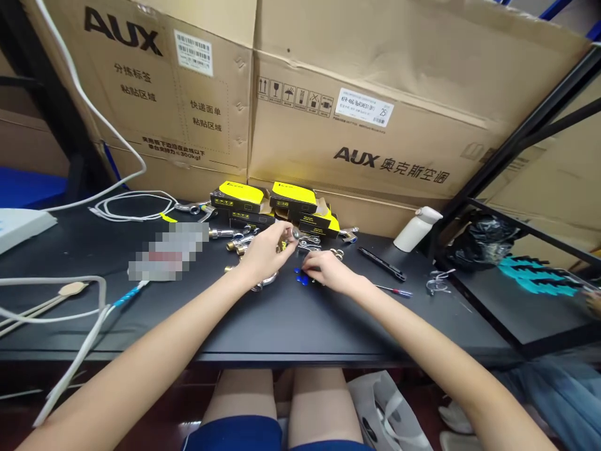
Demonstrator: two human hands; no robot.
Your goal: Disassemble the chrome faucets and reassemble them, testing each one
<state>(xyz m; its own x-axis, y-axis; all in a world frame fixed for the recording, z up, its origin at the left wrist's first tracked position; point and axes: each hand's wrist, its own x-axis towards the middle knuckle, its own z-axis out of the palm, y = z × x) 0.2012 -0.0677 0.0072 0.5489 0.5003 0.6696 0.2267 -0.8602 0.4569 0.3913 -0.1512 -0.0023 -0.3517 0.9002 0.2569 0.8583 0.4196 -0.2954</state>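
My left hand (pixel 270 247) is closed around a small round metal part (pixel 295 233), held just above the black table (pixel 263 322). To its right, my right hand (pixel 326 269) rests low over the table, its fingertips bent down beside small blue pieces (pixel 302 279). Whether those fingers grip one of the pieces is too small to tell. Several chrome fittings with brass ends (pixel 235 243) lie behind and left of my left hand. A few small rings (pixel 337 254) lie just beyond my right hand.
Black and yellow boxes (pixel 293 198) stand behind the fittings, before large cartons (pixel 300 94). Rightward are a black pen-like tool (pixel 381 263), a screwdriver (pixel 397 291), a white bottle (pixel 417 229) and clear glasses (pixel 439 283). White cables (pixel 89 335) lie at left. Another person's hand (pixel 594 302) shows far right.
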